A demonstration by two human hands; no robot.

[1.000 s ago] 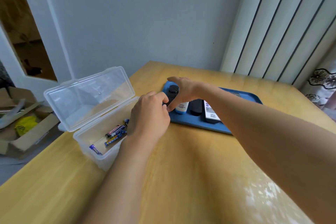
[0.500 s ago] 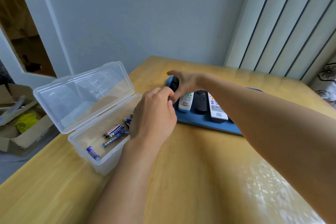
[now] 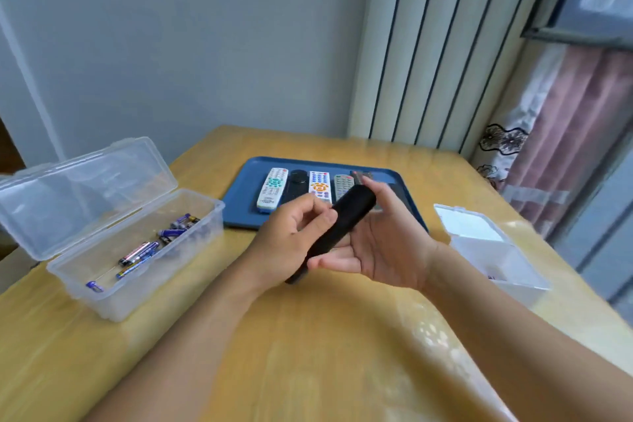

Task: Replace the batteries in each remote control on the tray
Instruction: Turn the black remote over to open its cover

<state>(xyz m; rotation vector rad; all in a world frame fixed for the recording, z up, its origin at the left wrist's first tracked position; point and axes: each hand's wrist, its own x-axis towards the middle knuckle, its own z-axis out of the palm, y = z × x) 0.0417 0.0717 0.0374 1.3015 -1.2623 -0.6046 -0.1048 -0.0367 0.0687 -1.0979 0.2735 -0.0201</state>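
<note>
A black remote (image 3: 342, 221) is held above the wooden table, its plain back facing up. My left hand (image 3: 291, 243) grips its near part with curled fingers. My right hand (image 3: 380, 240) cradles it from below and the right, thumb at the near end. Behind them the blue tray (image 3: 239, 212) holds several remotes in a row: a white one with green buttons (image 3: 272, 188), a black one (image 3: 297, 181), a white one with orange buttons (image 3: 320, 183) and a grey one (image 3: 342, 185). A clear box (image 3: 137, 250) at the left holds several AAA batteries (image 3: 138, 252).
The clear box's lid (image 3: 85, 188) stands open toward the back left. A second, smaller clear box (image 3: 493, 250) with its lid open sits at the right, close to the table's right edge. Curtains hang at the right; a grey wall is behind.
The black remote has been lifted off the left end of the tray and brought toward me, now in both hands. The camera view shifted right, revealing the second box.
</note>
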